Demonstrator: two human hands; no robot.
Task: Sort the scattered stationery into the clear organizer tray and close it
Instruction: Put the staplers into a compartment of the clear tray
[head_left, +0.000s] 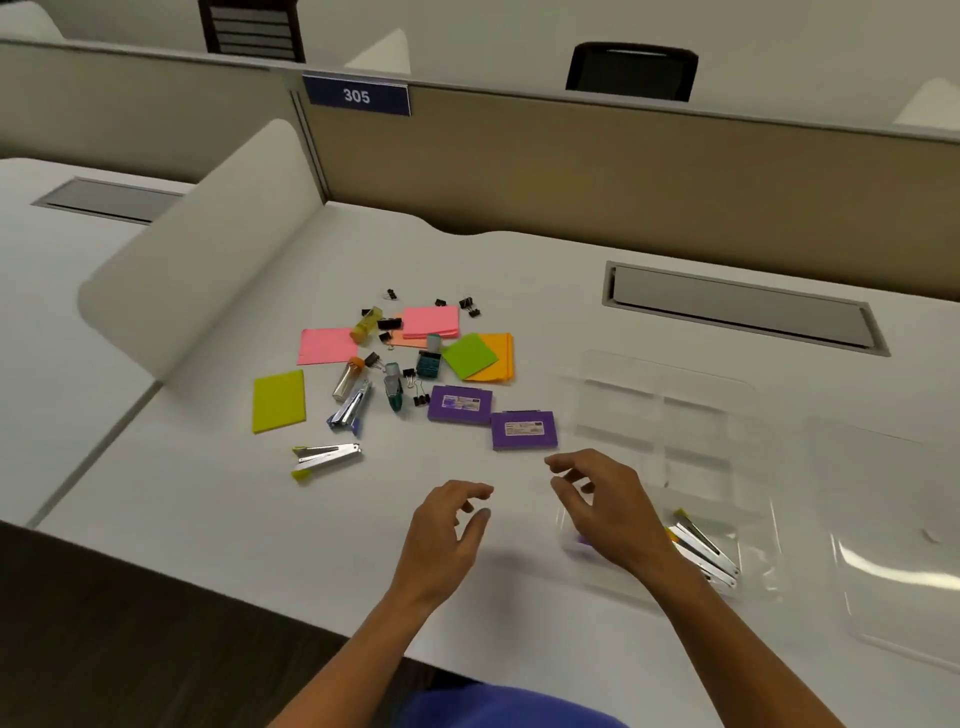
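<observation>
A clear organizer tray (670, 410) lies on the white desk at the right, with staple removers (706, 545) in its near compartment. Its clear lid (893, 525) rests to the right of it. Scattered stationery sits in the middle: two purple boxes (523, 429), pink (326, 345), yellow (279, 400), green and orange sticky notes (470, 355), black binder clips (469, 305), small staplers (350, 408) and a staple remover (324, 460). My left hand (447, 535) hovers empty over the desk, fingers loosely curled. My right hand (608, 504) hovers at the tray's near left corner, holding nothing.
A white curved divider (208, 249) stands at the left of the desk. A grey cable hatch (743, 306) is set into the desk behind the tray. A beige partition with a "305" label (357, 95) runs along the back.
</observation>
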